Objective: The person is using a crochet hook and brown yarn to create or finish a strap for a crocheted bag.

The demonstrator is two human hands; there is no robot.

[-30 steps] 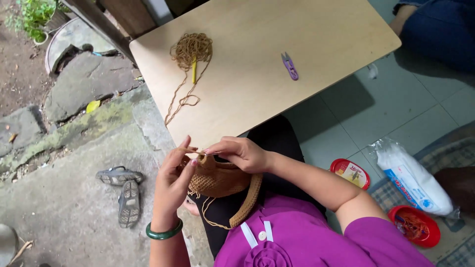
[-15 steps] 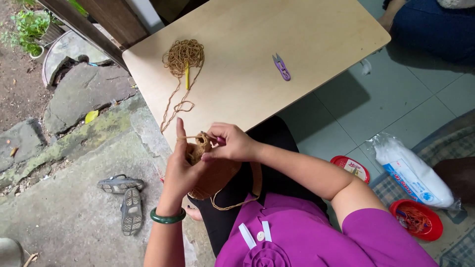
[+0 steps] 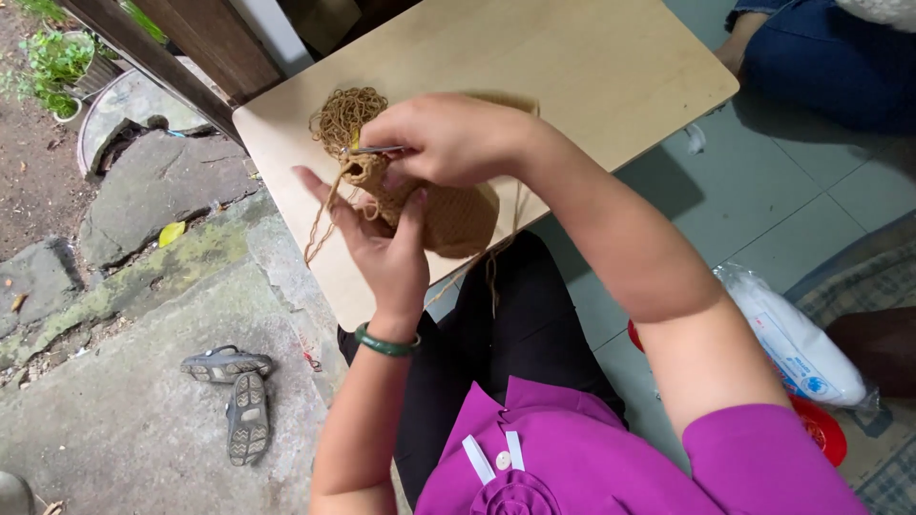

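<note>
Brown crocheted piece (image 3: 448, 215) sits between both hands, held up over the near-left part of the bench (image 3: 592, 67). Left hand (image 3: 382, 243) is below it — fingers spread, cupping it from the near side. Right hand (image 3: 448, 138) is above, pinching a metal crochet hook (image 3: 374, 150); hook's long axis runs left-right, tip leftward at the piece's top edge. Loose yarn pile (image 3: 342, 113) lies just beyond, farther left.

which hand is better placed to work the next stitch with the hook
Right, most likely. The right hand already pinches the metal crochet hook, its tip at the tan crocheted piece. The left hand is open beneath, supporting the piece and the yarn strand.
</note>
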